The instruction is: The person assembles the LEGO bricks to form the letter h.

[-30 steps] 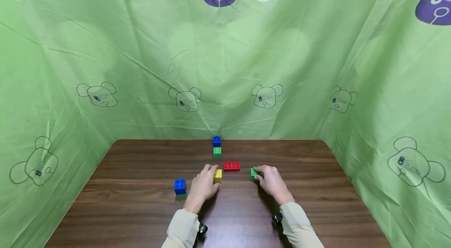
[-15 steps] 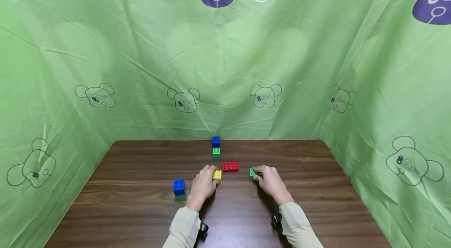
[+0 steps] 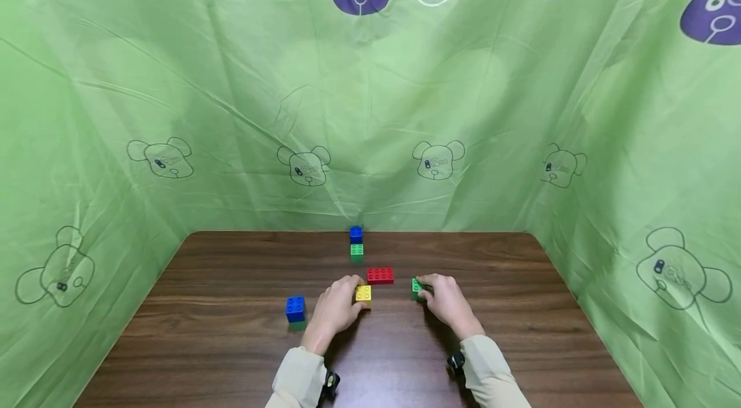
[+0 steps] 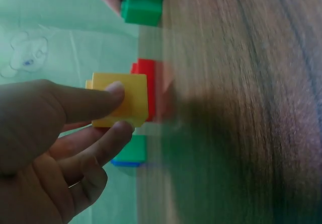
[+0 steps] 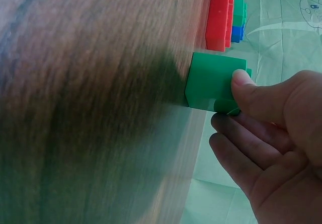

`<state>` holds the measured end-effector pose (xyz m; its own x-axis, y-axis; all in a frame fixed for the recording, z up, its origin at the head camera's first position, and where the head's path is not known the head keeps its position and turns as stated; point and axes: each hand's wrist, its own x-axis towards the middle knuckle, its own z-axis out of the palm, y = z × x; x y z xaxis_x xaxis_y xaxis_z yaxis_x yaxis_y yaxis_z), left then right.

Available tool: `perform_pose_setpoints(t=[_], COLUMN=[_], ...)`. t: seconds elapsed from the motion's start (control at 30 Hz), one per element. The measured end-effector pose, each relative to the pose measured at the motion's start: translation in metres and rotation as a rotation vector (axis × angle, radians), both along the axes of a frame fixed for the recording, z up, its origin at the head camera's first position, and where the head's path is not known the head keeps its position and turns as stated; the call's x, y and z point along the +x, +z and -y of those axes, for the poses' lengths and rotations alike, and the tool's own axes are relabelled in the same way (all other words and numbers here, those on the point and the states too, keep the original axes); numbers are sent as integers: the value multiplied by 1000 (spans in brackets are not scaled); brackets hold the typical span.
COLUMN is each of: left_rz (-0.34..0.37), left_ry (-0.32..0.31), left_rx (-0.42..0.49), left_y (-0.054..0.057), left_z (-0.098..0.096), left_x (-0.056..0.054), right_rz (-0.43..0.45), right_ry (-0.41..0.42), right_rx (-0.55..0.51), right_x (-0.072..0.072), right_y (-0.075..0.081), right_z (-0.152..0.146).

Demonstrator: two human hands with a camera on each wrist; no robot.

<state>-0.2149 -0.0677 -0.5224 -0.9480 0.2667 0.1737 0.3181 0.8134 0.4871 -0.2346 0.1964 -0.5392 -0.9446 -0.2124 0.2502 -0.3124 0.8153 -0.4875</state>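
Observation:
In the head view my left hand [image 3: 332,311] pinches a yellow toy brick [image 3: 363,295] near the middle of the table. The left wrist view shows the thumb flat on one side of that yellow brick [image 4: 133,103]. Farther right, my right hand [image 3: 450,306] holds a green brick [image 3: 415,292] between thumb and fingers, its studs partly covered. That green brick [image 5: 211,80] looks upright and near or on the table in the right wrist view. A long red brick [image 3: 380,276] lies just behind, between the two hands, touching neither.
A blue brick [image 3: 296,309] sits on a green one [image 3: 297,325] left of my left hand. At the back, a light green brick [image 3: 356,253] stands in front of a blue brick [image 3: 356,235]. Green cloth [image 3: 370,189] walls off the wooden table [image 3: 231,356].
My left hand has shifted the yellow brick slightly to the right and nearer to me. The right hand and its green brick have stayed in place.

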Motion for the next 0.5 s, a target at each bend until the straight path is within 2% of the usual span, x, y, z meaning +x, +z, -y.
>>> perform_pose_setpoints(t=[0.17, 0.3, 0.5], left_rz=[-26, -34, -40], left_ry=[-67, -128, -166], left_rx=[8, 30, 41], left_y=[4, -2, -12], left_z=[-3, -10, -20], left_x=[22, 38, 52], right_rz=[8, -18, -61], right_ry=[4, 1, 18], right_rx=[10, 16, 32], right_x=[2, 2, 3], right_y=[-3, -5, -8], right_z=[-1, -2, -3])
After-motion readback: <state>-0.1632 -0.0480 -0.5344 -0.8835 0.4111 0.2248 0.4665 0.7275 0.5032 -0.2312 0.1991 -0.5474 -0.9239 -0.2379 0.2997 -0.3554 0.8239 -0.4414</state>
